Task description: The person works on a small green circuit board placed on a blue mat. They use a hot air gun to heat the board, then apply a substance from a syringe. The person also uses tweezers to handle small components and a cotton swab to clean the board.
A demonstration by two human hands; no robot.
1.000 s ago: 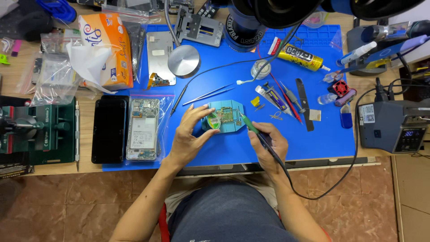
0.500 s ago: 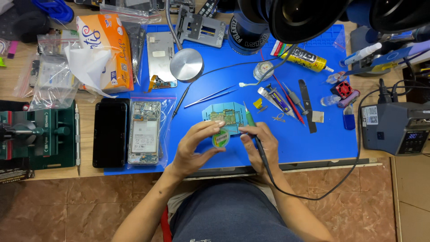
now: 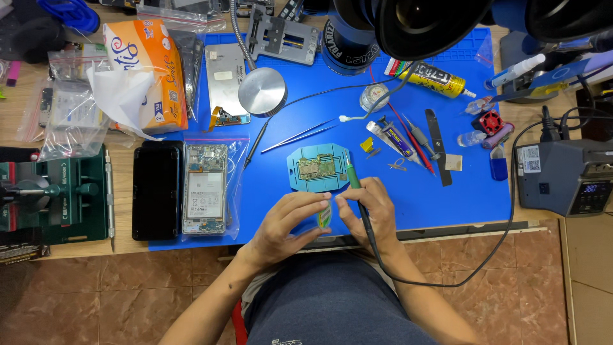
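Both hands (image 3: 332,220) have drawn nearer the body, pinching a small green board (image 3: 324,216), right also gripping the soldering iron (image 3: 355,185).

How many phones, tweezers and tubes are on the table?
Phones: 2, a black one and an opened one.
Tweezers: 1.
Tubes: 2, a yellow one and a small one.
Total: 5.
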